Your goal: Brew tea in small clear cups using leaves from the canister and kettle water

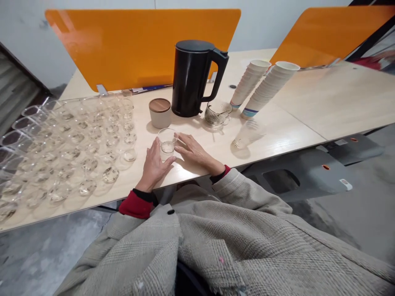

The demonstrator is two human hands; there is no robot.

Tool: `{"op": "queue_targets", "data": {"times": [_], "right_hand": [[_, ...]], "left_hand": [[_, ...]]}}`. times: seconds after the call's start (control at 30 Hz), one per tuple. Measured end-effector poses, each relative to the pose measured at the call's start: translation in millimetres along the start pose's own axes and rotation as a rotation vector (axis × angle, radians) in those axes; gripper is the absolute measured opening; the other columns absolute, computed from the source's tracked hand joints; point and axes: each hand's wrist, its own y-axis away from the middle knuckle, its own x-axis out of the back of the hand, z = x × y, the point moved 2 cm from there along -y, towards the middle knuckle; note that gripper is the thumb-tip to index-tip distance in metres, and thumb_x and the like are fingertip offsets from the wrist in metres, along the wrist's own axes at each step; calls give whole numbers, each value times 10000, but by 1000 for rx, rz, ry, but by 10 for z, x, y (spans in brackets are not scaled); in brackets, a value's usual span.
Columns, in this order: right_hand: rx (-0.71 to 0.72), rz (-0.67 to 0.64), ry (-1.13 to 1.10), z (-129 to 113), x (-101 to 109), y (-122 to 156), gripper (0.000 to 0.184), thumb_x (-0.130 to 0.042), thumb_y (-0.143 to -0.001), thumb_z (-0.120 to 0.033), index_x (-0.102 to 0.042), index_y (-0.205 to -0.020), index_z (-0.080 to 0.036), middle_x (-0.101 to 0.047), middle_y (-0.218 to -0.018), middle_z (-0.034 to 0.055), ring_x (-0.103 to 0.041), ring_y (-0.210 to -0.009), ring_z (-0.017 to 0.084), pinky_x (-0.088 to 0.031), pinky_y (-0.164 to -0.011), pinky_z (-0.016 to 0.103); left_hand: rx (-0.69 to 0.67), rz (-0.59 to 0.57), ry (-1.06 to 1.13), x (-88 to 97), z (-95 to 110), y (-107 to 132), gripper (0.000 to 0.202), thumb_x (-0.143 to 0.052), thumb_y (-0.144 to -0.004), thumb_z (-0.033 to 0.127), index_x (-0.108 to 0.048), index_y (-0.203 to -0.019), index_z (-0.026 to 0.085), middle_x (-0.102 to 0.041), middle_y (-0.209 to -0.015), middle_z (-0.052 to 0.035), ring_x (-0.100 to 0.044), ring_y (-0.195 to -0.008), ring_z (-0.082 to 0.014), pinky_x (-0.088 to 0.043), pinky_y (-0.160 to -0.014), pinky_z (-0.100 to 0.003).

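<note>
Curls the left hand (152, 166) around a clear glass (167, 146) on the tabletop (296, 117), from eight o'clock; touches it from three o'clock with fingertips of the right hand (195, 153). Cannot tell about any grip there. Shows left fingers partly hidden, more glasses (8, 209) at nine o'clock cut off.

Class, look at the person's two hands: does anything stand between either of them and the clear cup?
Nothing visible does. The left hand is against the left side of the clear cup, and the right hand reaches its right side; the wooden-lidded canister stands behind it.
</note>
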Motion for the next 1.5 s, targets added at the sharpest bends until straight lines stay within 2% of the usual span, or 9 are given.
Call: {"op": "queue_targets", "data": {"times": [0.17,0.33,0.43,0.53,0.63,0.73,0.9,1.07,1.5], "right_hand": [[42,-10,-20,-7,9,65,692,-352,-1107,-600,-495,-1652,-200,-533,-1678,114,-389,-1617,297,-331,-1317,485],[37,-7,-24,25,-1,106,634,-418,-1093,-566,-511,-1644,-266,-585,-1637,95,-413,-1600,317,-356,-1305,521],[37,8,-61,42,14,130,646,-411,-1089,-578,-520,-1635,-250,-591,-1629,100,-422,-1593,317,-369,-1304,506],[-21,94,-77,80,51,169,678,-307,-1112,-550,-433,-1686,-212,-519,-1689,116,-426,-1591,309,-372,-1308,504],[-143,163,4,120,63,206,692,-227,-1121,-481,-330,-1728,-164,-413,-1753,143,-369,-1629,321,-288,-1344,560],[-186,70,110,113,1,218,734,-316,-1107,-479,-322,-1715,-68,-284,-1799,196,-260,-1681,355,-175,-1369,607],[-139,-64,209,47,-98,206,781,-385,-1089,-530,-320,-1716,-69,-177,-1818,203,-155,-1707,388,-109,-1359,677],[-152,-131,234,18,-91,204,794,-376,-1095,-562,-298,-1732,-94,-159,-1825,178,-122,-1714,376,-99,-1370,658],[-142,-151,260,14,-81,200,789,-398,-1096,-545,-286,-1734,-94,-151,-1824,189,-119,-1714,377,-97,-1364,668]], "left_hand": [[24,-22,-26,3,48,63,977,-734,-916,540,-279,-1709,194,-466,-1706,-220,-439,-1602,-378,-163,-1349,-687],[18,-11,-44,5,98,165,915,-722,-936,519,-309,-1697,222,-554,-1650,-195,-527,-1543,-365,-174,-1342,-703],[19,2,-33,-7,88,210,921,-738,-929,504,-309,-1695,227,-571,-1636,-193,-538,-1535,-364,-187,-1338,-707],[9,49,11,-22,25,231,900,-728,-934,473,-320,-1692,211,-565,-1640,-197,-529,-1543,-352,-237,-1347,-652],[-8,151,54,-25,-51,227,763,-592,-1007,405,-330,-1690,187,-489,-1700,-198,-499,-1570,-302,-350,-1330,-534],[-41,185,-52,-43,-67,210,645,-472,-1046,330,-387,-1669,185,-442,-1738,-167,-410,-1628,-264,-329,-1351,-487],[2,88,-311,-118,-24,206,619,-410,-1045,259,-424,-1639,84,-356,-1766,-224,-236,-1691,-347,-175,-1374,-626],[30,43,-381,-162,-31,207,619,-454,-1044,316,-468,-1614,75,-388,-1741,-248,-260,-1680,-381,-149,-1368,-665],[43,0,-478,-159,40,179,650,-452,-1052,360,-470,-1603,15,-367,-1735,-285,-267,-1672,-419,-191,-1354,-682]]}}
